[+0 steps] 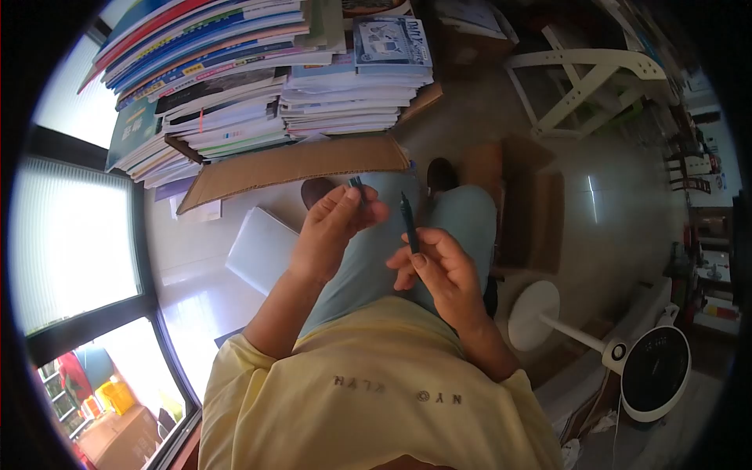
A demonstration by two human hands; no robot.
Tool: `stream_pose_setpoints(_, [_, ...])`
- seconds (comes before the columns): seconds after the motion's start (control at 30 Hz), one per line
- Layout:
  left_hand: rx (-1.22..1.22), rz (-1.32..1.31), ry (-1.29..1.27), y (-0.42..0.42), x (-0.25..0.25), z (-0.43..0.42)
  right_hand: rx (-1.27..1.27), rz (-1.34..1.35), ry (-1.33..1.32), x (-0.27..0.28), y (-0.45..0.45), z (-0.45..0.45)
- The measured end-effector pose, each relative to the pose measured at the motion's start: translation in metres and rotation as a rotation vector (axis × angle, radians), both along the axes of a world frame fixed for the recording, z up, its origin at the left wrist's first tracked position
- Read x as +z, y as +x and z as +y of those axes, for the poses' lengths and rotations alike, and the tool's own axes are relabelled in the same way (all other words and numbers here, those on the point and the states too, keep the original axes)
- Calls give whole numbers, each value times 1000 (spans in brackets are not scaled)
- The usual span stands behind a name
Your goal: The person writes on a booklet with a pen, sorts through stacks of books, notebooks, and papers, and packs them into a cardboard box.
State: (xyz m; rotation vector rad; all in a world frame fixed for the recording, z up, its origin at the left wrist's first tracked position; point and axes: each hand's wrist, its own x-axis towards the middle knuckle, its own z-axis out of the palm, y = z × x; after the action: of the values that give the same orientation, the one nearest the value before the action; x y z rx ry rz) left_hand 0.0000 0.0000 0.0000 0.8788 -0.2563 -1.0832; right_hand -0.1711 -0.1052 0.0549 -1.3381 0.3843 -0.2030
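Above the lap, my left hand (335, 225) pinches a small dark green piece (356, 185), possibly a pen cap or pen part, between thumb and fingers. My right hand (440, 270) holds a dark green pen (409, 222) with its tip pointing up and away from me. The two dark green items are apart, with a gap between them. Most of the small piece is hidden by the fingers of my left hand.
Beyond my hands, a cardboard box (294, 168) holds stacked books and papers (345, 102). White sheets (262, 249) lie on the floor at left. An empty-looking brown box (533, 207) and a white fan (656, 372) are at right, a white frame (580, 59) farther back.
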Motion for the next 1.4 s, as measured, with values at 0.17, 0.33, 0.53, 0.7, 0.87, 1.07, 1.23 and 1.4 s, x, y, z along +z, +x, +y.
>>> stream_pose_setpoints(0.17, [-22,-79,59,11,-1,17,-96,-7,-23,10,13,7])
stream_pose_setpoints(0.33, [-201,-320,104,-4,-9,22,27,-232,-178,18,30,-16])
stream_pose_setpoints(0.53, [-216,-266,78,-5,-11,28,-83,-211,-448,24,49,-25])
stream_pose_setpoints(0.7, [-180,-543,155,-20,-29,24,-241,-213,-469,26,79,-40])
stream_pose_setpoints(0.87, [-193,-805,199,-12,-16,21,-243,-246,-237,45,129,-62])
stream_pose_setpoints(1.07, [-77,-983,182,-9,-32,22,-297,-419,-292,50,215,-105])
stream_pose_setpoints(1.23, [-34,-989,196,-1,-38,25,-209,-366,-403,48,274,-139])
stream_pose_setpoints(1.4, [-17,-1024,206,8,-35,21,-311,-613,-46,84,293,-134])
